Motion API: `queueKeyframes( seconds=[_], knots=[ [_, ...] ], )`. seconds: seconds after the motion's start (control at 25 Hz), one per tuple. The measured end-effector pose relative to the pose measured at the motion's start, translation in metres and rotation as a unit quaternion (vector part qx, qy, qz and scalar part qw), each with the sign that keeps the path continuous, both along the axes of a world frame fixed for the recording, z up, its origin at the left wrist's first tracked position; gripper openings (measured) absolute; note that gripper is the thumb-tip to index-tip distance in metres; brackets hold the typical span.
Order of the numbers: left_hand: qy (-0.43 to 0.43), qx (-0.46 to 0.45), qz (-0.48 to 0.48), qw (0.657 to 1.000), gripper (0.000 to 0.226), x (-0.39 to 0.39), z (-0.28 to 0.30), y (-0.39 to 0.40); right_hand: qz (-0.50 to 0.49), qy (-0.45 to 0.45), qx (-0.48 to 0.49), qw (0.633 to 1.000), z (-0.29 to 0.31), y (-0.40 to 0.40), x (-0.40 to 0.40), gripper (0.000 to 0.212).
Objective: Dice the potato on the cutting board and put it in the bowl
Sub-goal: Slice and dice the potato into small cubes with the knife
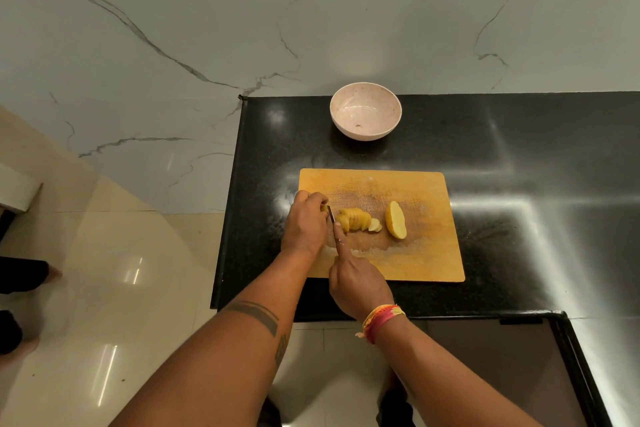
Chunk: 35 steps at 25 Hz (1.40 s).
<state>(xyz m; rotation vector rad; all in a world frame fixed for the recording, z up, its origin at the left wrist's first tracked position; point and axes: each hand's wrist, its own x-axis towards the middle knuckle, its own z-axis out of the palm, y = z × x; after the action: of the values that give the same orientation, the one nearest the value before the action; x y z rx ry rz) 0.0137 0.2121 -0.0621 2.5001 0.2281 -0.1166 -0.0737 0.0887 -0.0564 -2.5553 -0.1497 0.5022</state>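
Left to right: our left hand (306, 224) is curled over the last stub of the yellow potato half (325, 208), pinning it at the left edge of the rectangular wooden cutting board (415, 253). Fingertips sit right against the thin knife blade (331, 214), so a slip nicks them, we judge. Our right hand (356, 282) grips the knife handle, index finger stretched along the spine. The fanned row of pale yellow potato slices (356, 218) leans just right of the blade and could topple or roll. The uncut peeled potato half (396, 219) lies apart, cut face up as far as we can tell, so it may rock. The speckled pinkish round bowl (365, 110) sits beyond the board on the black counter (519, 156), with no potato in it; pieces could spill in transfer.
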Motion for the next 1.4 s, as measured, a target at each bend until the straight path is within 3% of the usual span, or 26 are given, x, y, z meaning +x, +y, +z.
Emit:
queueKeyframes(
  seconds=[0.16, 0.32, 0.52, 1.12, 1.4],
  knots=[
    [-0.051, -0.035, -0.011, 0.998, 0.031, -0.02, -0.001, -0.007, -0.033, -0.04, 0.031, 0.998, 0.008, -0.016, -0.025, 0.079],
    [-0.012, -0.068, -0.038, 0.997, 0.042, -0.034, -0.005, -0.016, -0.055, -0.045, 0.037, 0.997, 0.009, -0.031, -0.036, 0.078],
    [-0.002, -0.084, -0.012, 0.996, 0.037, -0.031, -0.003, -0.014, -0.027, -0.031, 0.026, 0.999, 0.005, -0.029, -0.032, 0.079],
    [-0.003, -0.029, -0.053, 0.998, 0.023, -0.031, -0.005, -0.009, -0.027, -0.024, -0.003, 0.999, 0.002, -0.035, -0.029, 0.08],
    [-0.013, -0.017, -0.029, 0.999, 0.034, -0.05, -0.005, -0.019, -0.014, -0.015, 0.0, 1.0, 0.002, -0.039, -0.034, 0.081]
  ],
)
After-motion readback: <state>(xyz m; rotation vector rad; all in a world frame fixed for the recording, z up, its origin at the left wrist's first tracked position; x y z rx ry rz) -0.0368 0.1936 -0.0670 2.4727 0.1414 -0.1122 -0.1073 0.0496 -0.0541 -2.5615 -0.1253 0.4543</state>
